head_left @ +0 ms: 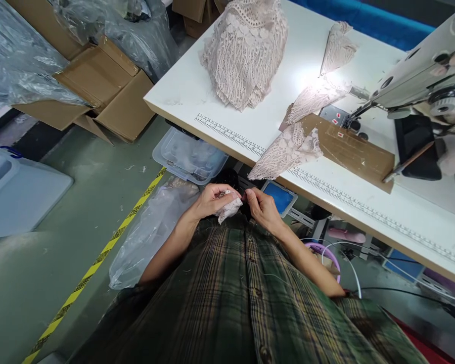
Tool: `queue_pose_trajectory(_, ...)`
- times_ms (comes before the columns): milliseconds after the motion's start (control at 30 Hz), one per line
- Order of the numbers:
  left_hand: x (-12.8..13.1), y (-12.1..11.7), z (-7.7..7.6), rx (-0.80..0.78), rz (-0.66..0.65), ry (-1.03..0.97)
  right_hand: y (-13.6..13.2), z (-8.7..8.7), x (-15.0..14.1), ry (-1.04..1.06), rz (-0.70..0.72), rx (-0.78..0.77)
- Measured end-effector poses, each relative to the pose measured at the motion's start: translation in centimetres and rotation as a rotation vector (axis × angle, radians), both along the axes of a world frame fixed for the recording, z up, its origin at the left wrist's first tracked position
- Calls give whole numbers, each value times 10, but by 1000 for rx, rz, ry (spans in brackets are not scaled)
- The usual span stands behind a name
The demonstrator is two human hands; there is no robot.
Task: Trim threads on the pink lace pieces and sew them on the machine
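Close to my body, below the table's front edge, my left hand (211, 200) is closed on a small crumpled piece of pale pink lace (229, 208). Just right of it, my right hand (264, 207) is pinched, thumb against fingers; whatever sits in that pinch is too small to make out. A gap separates the two hands. On the table, a lace piece (284, 149) overhangs the front edge, and another lace piece (314, 101) lies behind it beside the sewing machine's needle area. Farther back rests a third, folded lace piece (338, 48).
A sewing machine (420, 65) stands at right on the white table (174, 96), with a large lace pile (248, 55) at its far left. Cardboard (358, 149) lies before the needle. Left are an open carton (109, 96), a lidded plastic box (191, 154) and a plastic bag (147, 227).
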State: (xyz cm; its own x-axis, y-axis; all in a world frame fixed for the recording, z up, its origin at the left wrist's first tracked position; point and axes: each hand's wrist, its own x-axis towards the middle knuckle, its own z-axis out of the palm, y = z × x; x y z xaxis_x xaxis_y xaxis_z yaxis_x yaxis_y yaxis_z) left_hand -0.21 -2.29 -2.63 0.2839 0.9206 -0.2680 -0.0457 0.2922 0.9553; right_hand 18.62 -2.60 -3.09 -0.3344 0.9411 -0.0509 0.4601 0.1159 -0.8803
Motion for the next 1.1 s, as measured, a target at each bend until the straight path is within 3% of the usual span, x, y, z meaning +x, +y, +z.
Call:
queue_pose_trajectory(200,7,-9,1,2,-10,49,-19,-9,2,303,96,-162)
queue_pose_trajectory(433,6,3,11,229,-16,422,-32,-15,11,223,200,-190)
queue_pose_trajectory(700,9,12,-6,371,-91,777,-41,-25,14,262,231,-160)
queue_pose_trajectory(833,13,16,-12,411,-97,987,-37,-33,14,164,261,-105)
queue_pose_trajectory(933,21,27,-24,394,-93,1051,-32,-44,16,48,226,-70)
queue_pose_trajectory(1100,40,51,-68,357,-94,1100,-32,-67,28,-128,84,-50)
